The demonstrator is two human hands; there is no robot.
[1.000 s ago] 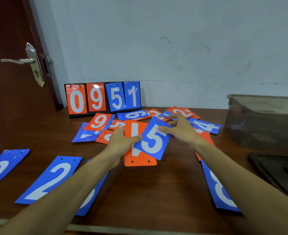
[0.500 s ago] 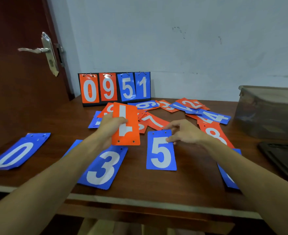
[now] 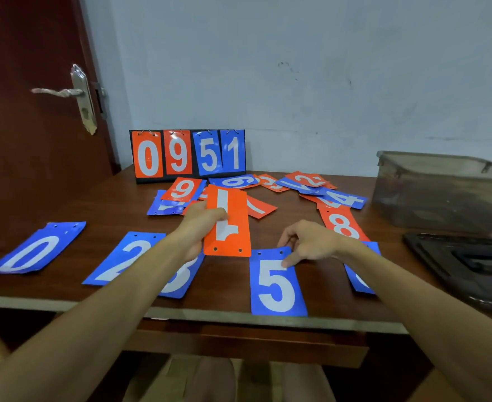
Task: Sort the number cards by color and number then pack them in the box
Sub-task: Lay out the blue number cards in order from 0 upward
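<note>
Orange held inverted, blue laid upright

At frame centre the left hand (image 3: 201,224) grips a glossy orange 1 card (image 3: 233,224) by its left edge. The card's long axis runs up the frame, its digit upside down, with two punched holes at the near end. Lower centre, the right hand (image 3: 308,243) pinches the holed far edge of the blue 5 card (image 3: 276,285), which lies flat and upright on the dark wooden table (image 3: 94,204). A smoky plastic box (image 3: 442,192) sits at right

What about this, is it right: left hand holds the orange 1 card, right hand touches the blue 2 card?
Not quite: the head view shows the right hand touching the blue 5 card, not the 2. The left hand does hold the orange 1 card.
</note>
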